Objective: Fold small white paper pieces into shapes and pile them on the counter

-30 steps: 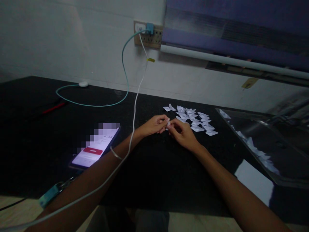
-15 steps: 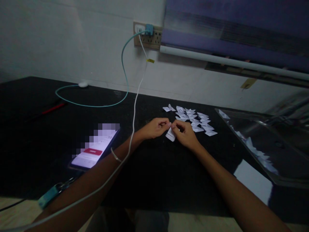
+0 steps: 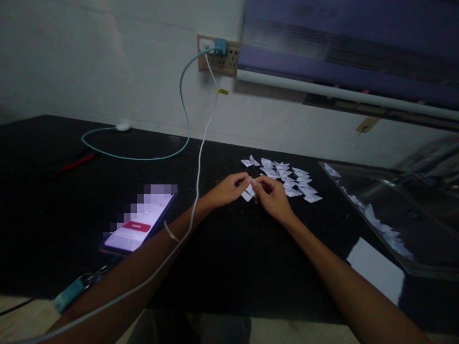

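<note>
My left hand (image 3: 228,189) and my right hand (image 3: 271,195) meet over the black table (image 3: 53,200), fingertips pinched together on a small white paper piece (image 3: 247,193). The paper hangs between the two hands, just above the tabletop. Right behind my hands lies a cluster of several small folded white papers (image 3: 287,180). A thin bangle circles my left wrist.
A lit phone (image 3: 138,224) lies left of my left arm. A white cable (image 3: 201,157) and a teal cable (image 3: 179,143) run from the wall socket (image 3: 217,53). At the right stands a shiny metal tray (image 3: 412,215) holding white scraps. A white sheet (image 3: 376,267) lies near the front edge.
The paper piece has been worked between my fingers: bunched small, then hanging longer, now shorter again. Both hands have stayed in nearly the same place.
</note>
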`<state>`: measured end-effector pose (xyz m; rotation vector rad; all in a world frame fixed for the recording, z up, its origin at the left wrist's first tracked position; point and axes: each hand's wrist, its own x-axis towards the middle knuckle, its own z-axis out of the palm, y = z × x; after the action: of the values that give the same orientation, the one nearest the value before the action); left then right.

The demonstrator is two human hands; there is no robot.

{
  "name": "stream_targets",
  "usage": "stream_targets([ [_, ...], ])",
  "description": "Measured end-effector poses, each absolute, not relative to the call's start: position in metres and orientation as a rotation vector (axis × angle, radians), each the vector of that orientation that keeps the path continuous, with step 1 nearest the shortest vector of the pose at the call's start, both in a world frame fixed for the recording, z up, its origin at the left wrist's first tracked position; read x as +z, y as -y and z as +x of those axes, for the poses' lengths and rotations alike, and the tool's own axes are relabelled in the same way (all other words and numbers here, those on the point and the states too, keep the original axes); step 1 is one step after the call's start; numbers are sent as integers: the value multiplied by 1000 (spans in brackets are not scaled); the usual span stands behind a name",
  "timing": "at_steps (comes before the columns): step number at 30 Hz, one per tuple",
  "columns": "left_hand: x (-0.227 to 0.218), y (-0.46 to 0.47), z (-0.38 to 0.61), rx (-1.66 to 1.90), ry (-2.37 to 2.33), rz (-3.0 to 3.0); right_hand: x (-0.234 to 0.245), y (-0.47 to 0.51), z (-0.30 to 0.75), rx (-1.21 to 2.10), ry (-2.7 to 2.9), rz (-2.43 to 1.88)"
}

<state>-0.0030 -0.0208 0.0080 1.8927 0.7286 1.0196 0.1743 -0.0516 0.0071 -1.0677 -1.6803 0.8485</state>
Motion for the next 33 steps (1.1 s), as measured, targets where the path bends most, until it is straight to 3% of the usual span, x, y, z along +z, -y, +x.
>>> stream_targets([
  [11, 4, 21, -5, 987, -937, 1954, 11, 49, 180, 1102, 1628, -1016],
  [20, 5, 20, -7, 859, -797, 1881, 9, 51, 177, 1202, 1715, -990],
  [33, 2, 17, -3, 1029, -759, 1894, 5, 49, 175, 1222, 1560, -1003],
])
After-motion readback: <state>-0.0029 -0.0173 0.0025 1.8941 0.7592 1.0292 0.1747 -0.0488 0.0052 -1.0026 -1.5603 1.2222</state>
